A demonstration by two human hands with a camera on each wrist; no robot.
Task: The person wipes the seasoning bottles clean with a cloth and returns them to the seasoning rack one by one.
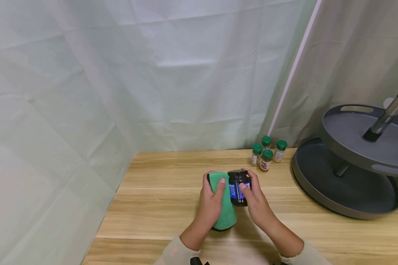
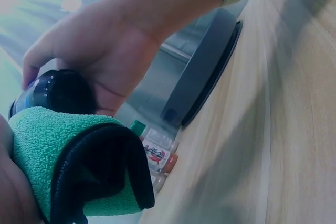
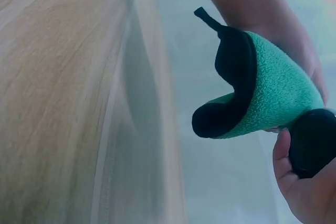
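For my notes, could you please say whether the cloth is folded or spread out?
Folded: in the left hand, the cloth forms a narrow strip, and both wrist views show its dark-edged end curling over.

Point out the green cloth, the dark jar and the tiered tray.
Green cloth [image 1: 227,209]: head view, its lower front.
Dark jar [image 1: 235,191]: head view, its blue label.
Tiered tray [image 1: 353,136]: head view, the bare floor of its upper tier.

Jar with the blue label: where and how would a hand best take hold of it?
Probably round the body of the jar, below its lid, from the right: the sides are rounded, and the cloth in the left hand crowds its left side.
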